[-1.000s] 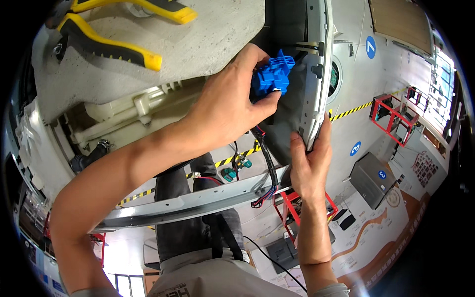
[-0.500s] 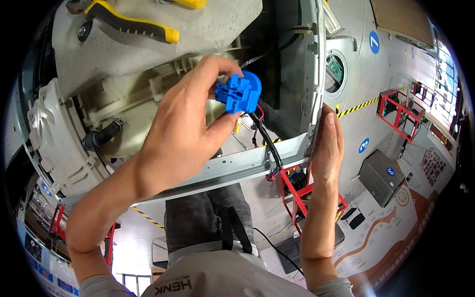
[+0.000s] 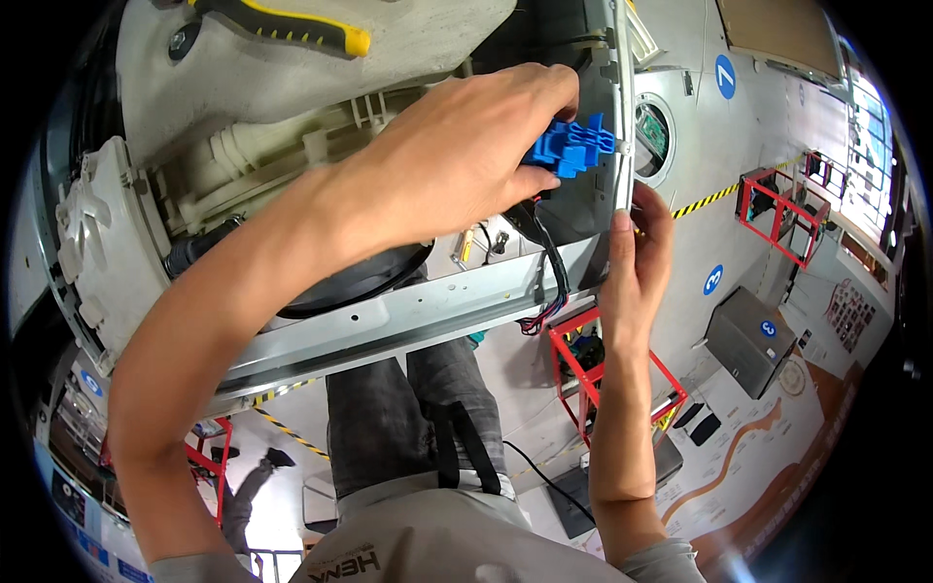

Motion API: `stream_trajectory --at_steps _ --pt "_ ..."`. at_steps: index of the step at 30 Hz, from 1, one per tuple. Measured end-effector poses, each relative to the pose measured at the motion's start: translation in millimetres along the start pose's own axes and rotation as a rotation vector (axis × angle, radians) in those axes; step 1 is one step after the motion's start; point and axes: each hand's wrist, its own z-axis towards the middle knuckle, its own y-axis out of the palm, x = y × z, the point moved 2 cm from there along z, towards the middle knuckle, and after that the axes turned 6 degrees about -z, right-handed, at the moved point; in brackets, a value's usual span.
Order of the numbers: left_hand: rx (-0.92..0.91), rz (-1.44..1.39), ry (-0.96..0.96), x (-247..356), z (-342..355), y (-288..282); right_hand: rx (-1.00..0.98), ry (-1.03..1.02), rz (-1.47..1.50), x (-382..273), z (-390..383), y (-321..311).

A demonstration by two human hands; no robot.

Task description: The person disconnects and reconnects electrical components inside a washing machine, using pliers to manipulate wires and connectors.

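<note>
My left hand (image 3: 466,155) reaches across an open washing machine cabinet, fingers and thumb closed on a blue plastic part (image 3: 573,146) with slots and clip-like tabs. It is held close to the inner face of the cabinet's right side panel (image 3: 625,117); whether it touches the panel I cannot tell. A dark wire bundle (image 3: 554,257) hangs below my left hand and over the front rail (image 3: 389,311). On the panel's outer side is my right hand (image 3: 637,267), its thumb against the panel edge and its bent fingers apart from the thumb.
A concrete counterweight (image 3: 292,78) lies at the far left, with a yellow-and-black handled tool (image 3: 292,29) on it. A white plastic housing (image 3: 107,243) lines the left. Beyond the right panel stand another machine with a round opening (image 3: 653,141) and red frames (image 3: 782,219).
My left hand has carried the blue part rightward, up to the side panel, and turned it. My right hand's fingers have bent and its thumb has come onto the panel edge.
</note>
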Motion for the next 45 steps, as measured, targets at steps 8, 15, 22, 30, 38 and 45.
stream_trajectory --at_steps 8,15,22,30,38,45 --pt "-0.028 -0.108 -0.043 -16 5 31 0.007 -0.353 -0.427 -42 -41 1" --pt "-0.114 -0.057 0.007 -22 14 45 -0.079 -0.320 -0.307 -51 -48 9" --pt "-0.159 0.080 0.056 -20 9 51 -0.116 -0.303 -0.293 -48 -46 10" --pt "-0.241 0.169 0.188 -33 1 61 -0.070 -0.327 -0.286 -45 -45 13" --pt "-0.032 -0.044 0.114 -35 -4 67 -0.129 -0.310 -0.287 -45 -44 8" --pt "-0.068 0.070 -0.013 -22 0 67 0.204 -0.268 -0.334 -31 -13 -7"
